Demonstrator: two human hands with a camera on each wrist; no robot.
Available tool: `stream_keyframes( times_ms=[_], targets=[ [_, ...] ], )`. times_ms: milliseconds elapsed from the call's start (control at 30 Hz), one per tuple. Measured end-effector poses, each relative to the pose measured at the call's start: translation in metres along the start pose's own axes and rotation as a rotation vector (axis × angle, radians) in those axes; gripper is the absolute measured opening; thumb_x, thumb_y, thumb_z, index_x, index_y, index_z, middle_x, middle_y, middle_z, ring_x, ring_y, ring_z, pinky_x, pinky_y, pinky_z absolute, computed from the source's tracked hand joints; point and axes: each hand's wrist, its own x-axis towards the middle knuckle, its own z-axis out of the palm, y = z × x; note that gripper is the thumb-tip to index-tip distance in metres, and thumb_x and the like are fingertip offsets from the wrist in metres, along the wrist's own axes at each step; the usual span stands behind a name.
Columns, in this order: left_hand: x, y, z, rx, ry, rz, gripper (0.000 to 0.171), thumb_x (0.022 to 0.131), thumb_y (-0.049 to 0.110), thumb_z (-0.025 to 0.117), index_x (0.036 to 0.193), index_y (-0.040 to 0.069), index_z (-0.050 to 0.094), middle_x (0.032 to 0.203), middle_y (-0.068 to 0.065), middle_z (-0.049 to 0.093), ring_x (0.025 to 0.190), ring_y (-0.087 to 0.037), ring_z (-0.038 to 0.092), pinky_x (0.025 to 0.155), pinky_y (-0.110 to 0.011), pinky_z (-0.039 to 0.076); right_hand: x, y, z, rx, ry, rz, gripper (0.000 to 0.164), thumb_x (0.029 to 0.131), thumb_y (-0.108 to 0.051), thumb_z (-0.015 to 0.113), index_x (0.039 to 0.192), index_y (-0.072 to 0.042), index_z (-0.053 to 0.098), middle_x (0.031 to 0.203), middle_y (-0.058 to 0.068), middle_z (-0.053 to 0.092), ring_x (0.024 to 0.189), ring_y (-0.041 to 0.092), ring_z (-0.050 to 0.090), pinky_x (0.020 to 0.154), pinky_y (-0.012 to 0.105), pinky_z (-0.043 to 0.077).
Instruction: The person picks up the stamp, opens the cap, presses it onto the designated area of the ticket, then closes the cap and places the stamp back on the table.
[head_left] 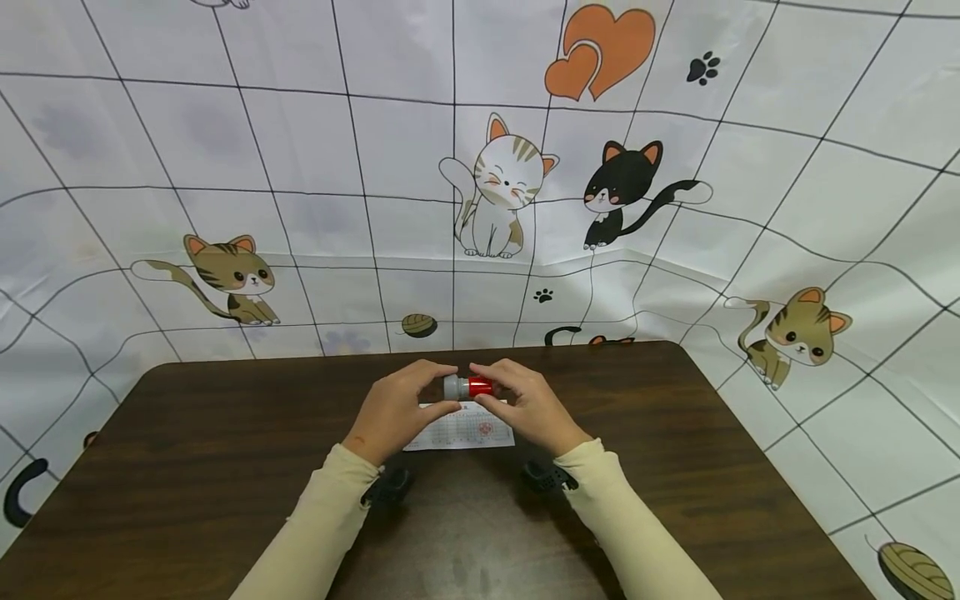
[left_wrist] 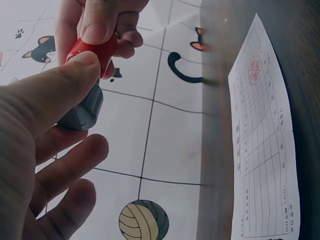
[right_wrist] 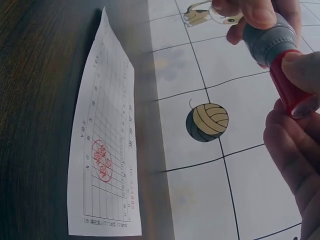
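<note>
A small stamp (head_left: 478,386) with a grey end and a shiny red end is held level between both hands, close above the paper in the head view. My left hand (head_left: 397,407) pinches the grey end with thumb and fingers. At the red end, my right hand (head_left: 537,408) pinches with its thumb against its fingers. The right wrist view shows the ribbed grey part (right_wrist: 270,40) joined to the red part (right_wrist: 287,82). Below the hands lies a white printed form (head_left: 457,431) bearing a round red imprint (head_left: 486,428).
The dark wood table (head_left: 225,467) ends at a back edge just beyond the hands. Behind it hangs a white sheet (head_left: 405,150) with grid lines, cats and yarn balls. Dark bands with small devices (head_left: 390,485) sit on both wrists.
</note>
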Motion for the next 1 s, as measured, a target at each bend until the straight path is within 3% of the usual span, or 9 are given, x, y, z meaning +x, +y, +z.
stream_keyframes(
  times_ms=[233,367,467,733,1000],
  targets=[
    [-0.001,-0.007,-0.006,-0.093,-0.039,-0.04,0.066,0.088,0.033,0.085,0.147,0.018,0.059,0.125,-0.005,0.071,0.103,-0.02,0.072,0.086,-0.042,0.061,0.001,-0.002,-0.002,0.019,0.004,0.092,0.034,0.091,-0.007,0.079,0.124,-0.007,0.071,0.113,0.005,0.071,0.093,0.015,0.067,0.08,0.029,0.061],
    [-0.002,-0.014,-0.009,-0.049,-0.074,-0.069,0.063,0.09,0.035,0.082,0.145,0.014,0.06,0.133,-0.008,0.066,0.123,-0.029,0.063,0.098,-0.05,0.055,0.0,0.002,-0.002,0.001,0.013,0.125,0.032,0.091,-0.007,0.08,0.121,-0.008,0.071,0.111,0.004,0.071,0.091,0.013,0.066,0.081,0.03,0.061],
    [-0.004,-0.02,-0.007,0.005,-0.139,-0.09,0.06,0.092,0.038,0.08,0.143,0.012,0.062,0.14,-0.01,0.062,0.133,-0.033,0.054,0.107,-0.054,0.049,-0.001,0.004,-0.001,-0.017,0.008,0.154,0.031,0.091,-0.009,0.081,0.121,-0.009,0.072,0.11,0.001,0.071,0.091,0.012,0.065,0.083,0.03,0.06],
    [-0.014,-0.037,0.004,0.043,-0.283,-0.196,0.056,0.093,0.037,0.079,0.14,0.011,0.064,0.142,-0.011,0.06,0.135,-0.034,0.054,0.11,-0.054,0.046,-0.005,0.01,-0.001,-0.041,0.024,0.241,0.03,0.091,-0.009,0.08,0.12,-0.01,0.072,0.112,0.001,0.071,0.094,0.014,0.066,0.085,0.033,0.06],
    [-0.024,-0.05,0.013,0.065,-0.385,-0.255,0.061,0.093,0.04,0.078,0.143,0.009,0.061,0.146,-0.015,0.057,0.137,-0.036,0.052,0.109,-0.056,0.045,-0.007,0.014,-0.002,-0.053,0.031,0.296,0.03,0.092,-0.011,0.08,0.121,-0.012,0.073,0.117,0.002,0.072,0.101,0.018,0.068,0.088,0.039,0.06]
  ],
)
